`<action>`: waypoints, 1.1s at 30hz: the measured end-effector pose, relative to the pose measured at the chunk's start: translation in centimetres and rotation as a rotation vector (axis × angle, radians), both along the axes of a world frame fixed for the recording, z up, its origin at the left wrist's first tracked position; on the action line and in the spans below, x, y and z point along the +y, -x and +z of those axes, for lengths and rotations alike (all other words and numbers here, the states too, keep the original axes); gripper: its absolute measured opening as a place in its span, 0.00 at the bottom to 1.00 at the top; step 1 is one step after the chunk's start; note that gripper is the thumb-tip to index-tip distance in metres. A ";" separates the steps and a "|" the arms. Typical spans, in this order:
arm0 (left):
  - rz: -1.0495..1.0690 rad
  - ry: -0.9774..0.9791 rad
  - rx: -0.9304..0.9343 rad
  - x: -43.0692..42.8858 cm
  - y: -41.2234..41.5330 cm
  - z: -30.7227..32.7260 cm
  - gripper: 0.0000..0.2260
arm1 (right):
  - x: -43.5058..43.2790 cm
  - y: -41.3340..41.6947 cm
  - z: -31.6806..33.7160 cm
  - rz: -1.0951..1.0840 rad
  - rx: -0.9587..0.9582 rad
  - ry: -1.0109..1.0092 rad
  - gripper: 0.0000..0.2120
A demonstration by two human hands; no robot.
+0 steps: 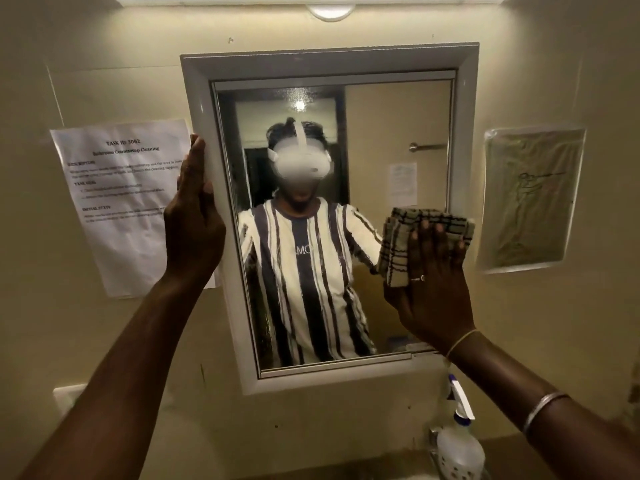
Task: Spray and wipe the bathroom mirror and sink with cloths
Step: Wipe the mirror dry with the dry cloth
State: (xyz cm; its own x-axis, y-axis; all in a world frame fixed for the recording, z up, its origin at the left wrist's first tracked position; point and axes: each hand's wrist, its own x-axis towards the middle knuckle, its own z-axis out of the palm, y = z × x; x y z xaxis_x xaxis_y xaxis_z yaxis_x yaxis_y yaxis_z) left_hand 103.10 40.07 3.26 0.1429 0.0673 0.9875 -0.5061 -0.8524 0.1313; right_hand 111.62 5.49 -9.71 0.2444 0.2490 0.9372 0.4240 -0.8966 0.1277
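A white-framed mirror hangs on the wall straight ahead, its glass streaked and misty. My right hand presses a folded checked cloth flat against the glass at the right side, fingers straight. My left hand rests with straight fingers against the left edge of the mirror frame. A clear spray bottle with a white and purple trigger stands below the mirror's lower right corner. The sink is out of view.
A printed task sheet is taped to the wall left of the mirror. A plastic sleeve with a drawing hangs on the right. A ceiling light glows above.
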 end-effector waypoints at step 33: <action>0.032 -0.053 0.018 0.8 0.2 0.3 0.24 | 19.4 5.8 -2.8 0.235 0.046 0.138 0.37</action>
State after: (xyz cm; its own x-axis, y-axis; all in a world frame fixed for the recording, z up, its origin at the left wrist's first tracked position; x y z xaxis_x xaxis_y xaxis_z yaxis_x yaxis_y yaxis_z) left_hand 102.94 40.86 3.55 0.1592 0.0196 0.9871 -0.4765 -0.8741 0.0942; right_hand 105.83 24.89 -12.48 0.2061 0.4289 0.8795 0.6267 -0.7482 0.2179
